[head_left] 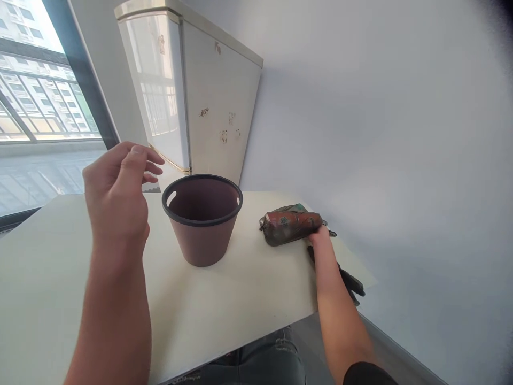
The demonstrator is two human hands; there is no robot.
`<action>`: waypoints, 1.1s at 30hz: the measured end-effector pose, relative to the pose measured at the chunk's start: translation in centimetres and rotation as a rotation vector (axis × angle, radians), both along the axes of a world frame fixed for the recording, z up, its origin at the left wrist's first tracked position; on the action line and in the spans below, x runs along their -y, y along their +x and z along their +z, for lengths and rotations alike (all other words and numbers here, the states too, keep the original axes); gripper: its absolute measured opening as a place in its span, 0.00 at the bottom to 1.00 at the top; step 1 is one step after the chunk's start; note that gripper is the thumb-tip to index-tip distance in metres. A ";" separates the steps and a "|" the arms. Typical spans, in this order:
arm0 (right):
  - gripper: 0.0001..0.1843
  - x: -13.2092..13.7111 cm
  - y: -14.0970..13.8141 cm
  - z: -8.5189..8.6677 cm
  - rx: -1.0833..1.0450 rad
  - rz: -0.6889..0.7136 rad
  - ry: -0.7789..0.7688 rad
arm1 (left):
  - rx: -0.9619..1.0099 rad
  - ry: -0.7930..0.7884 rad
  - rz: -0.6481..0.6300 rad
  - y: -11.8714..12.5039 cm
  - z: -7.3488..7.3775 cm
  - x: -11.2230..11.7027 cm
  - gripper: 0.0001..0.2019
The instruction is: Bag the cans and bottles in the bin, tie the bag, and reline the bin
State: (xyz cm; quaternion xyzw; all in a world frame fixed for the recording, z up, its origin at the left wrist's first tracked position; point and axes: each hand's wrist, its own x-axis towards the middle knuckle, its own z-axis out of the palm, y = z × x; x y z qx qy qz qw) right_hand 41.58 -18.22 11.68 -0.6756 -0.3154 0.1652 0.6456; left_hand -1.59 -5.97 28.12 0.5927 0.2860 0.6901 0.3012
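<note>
My left hand (120, 187) is raised over the table to the left of a brown plastic bucket (202, 243). Its fingers are loosely bent and apart, with nothing in them. The bucket stands upright, with a dark rim and cut-out handle holes. To its right lies a thin black plastic bag (280, 234), and a reddish-brown can or bottle (294, 218) shows through it. My right hand (319, 233) reaches to the right end of this bag. The bag and its contents hide the fingers, so I cannot see their grip.
More dark plastic (350, 280) hangs at the right table edge, beside my forearm. The white table (224, 305) meets the wall on the right. Behind it stands a white refrigerator (216, 91) with worn stickers. A window (44, 91) is at the left.
</note>
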 end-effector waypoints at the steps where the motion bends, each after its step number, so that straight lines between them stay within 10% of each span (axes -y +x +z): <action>1: 0.17 0.2 0.1 -0.1 -0.057 -0.018 -0.022 | 0.000 0.002 0.004 0.1 0.0 0.0 0.12; 8: 0.17 3.3 0.3 -1.9 -0.399 -0.290 -0.080 | 0.012 -0.003 0.052 0.6 0.0 0.2 0.11; 14: 0.13 10.6 -3.5 -2.6 -0.277 -0.400 -0.004 | -0.010 0.001 0.061 0.6 0.0 0.2 0.10; 19: 0.15 16.7 -2.9 -2.5 0.482 -0.305 -0.715 | -0.020 -0.015 0.070 0.6 0.2 0.8 0.10; 23: 0.08 18.1 -2.5 -3.7 0.536 -0.098 -0.985 | -0.085 0.001 0.040 0.4 0.2 1.2 0.09; 28: 0.19 16.5 -7.2 -1.3 0.299 0.261 -0.697 | -0.278 -0.040 -0.005 -0.6 0.5 1.6 0.12; 33: 0.19 10.4 -14.6 6.5 0.023 0.089 -0.064 | -0.758 -0.083 -0.505 -1.2 0.3 3.0 0.12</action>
